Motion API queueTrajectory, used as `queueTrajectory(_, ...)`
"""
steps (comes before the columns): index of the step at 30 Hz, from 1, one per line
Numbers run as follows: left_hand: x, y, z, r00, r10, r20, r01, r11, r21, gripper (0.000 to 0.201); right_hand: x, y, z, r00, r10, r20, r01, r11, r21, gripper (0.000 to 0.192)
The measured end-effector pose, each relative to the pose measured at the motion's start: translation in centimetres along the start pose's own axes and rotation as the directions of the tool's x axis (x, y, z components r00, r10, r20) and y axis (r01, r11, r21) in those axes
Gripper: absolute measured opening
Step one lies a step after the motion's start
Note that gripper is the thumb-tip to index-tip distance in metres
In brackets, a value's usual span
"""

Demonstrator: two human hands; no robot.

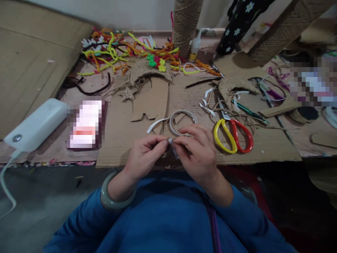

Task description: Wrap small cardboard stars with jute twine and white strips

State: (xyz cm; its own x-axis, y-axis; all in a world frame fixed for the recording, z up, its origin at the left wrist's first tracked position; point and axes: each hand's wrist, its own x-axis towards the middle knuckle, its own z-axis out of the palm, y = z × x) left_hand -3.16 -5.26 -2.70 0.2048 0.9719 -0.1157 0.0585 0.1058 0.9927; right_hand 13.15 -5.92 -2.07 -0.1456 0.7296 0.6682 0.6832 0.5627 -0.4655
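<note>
Bottle label (193, 56) is too small to read; fingers (159, 149) pinch small piece (173, 150).

One camera, riding on the person's head, and it's tipped forward and down: the blue top (158, 218) fills the bottom edge, left hand (142, 154) and right hand (200, 151) sit close below at centre, the cardboard sheet (118, 130) spreads just beyond, and farthest off, up top, the pale wall (131, 14).
</note>
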Motion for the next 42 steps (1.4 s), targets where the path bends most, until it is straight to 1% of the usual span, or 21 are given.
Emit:
queueTrajectory(2,0.1,-0.1,-0.1,1.000,0.022,-0.005,-0.022,0.999,-0.024,0.018,0.2,-0.4,-0.4,1.000,0.008,-0.020,-0.009,0.998,-0.058,0.008)
queueTrajectory(4,0.1,-0.2,-0.1,0.999,0.029,-0.018,-0.029,0.999,-0.042,0.019,0.4,-0.9,-0.7,1.000,0.031,-0.002,-0.031,0.998,-0.052,0.008)
queueTrajectory(8,0.0,-0.4,-0.1,0.998,0.041,-0.043,-0.044,0.997,-0.063,0.020,0.5,-1.5,-0.7,0.982,0.117,0.151,-0.125,0.991,0.048,0.006)
queueTrajectory(12,-0.1,-0.7,-0.2,0.996,0.074,-0.050,-0.078,0.994,-0.080,0.018,0.7,-1.6,-0.2,0.961,0.184,0.205,-0.203,0.976,0.075,0.005)
queueTrajectory(21,-0.3,-1.0,-0.3,0.998,0.056,-0.028,-0.058,0.993,-0.105,0.018,1.1,-1.3,-0.3,0.938,0.232,0.257,-0.267,0.957,0.114,0.006)
queueTrajectory(28,-0.3,-0.5,-0.3,0.999,0.036,-0.012,-0.037,0.998,-0.049,0.022,1.2,-1.2,-0.4,0.940,0.224,0.259,-0.262,0.958,0.121,0.007)
queueTrajectory(33,-0.3,-0.6,-0.3,1.000,0.007,-0.021,-0.008,0.997,-0.072,0.022,1.1,-1.2,-0.3,0.934,0.234,0.270,-0.274,0.954,0.121,0.008)
queueTrajectory(38,-0.2,-0.3,-0.3,0.999,0.034,-0.007,-0.035,0.999,-0.017,0.022,1.0,-1.2,-0.3,0.938,0.226,0.265,-0.265,0.956,0.124,0.008)
queueTrajectory(42,-0.2,-0.2,-0.3,0.998,0.057,-0.008,-0.057,0.998,-0.006,0.020,1.0,-1.1,-0.3,0.938,0.225,0.265,-0.265,0.956,0.123,0.009)
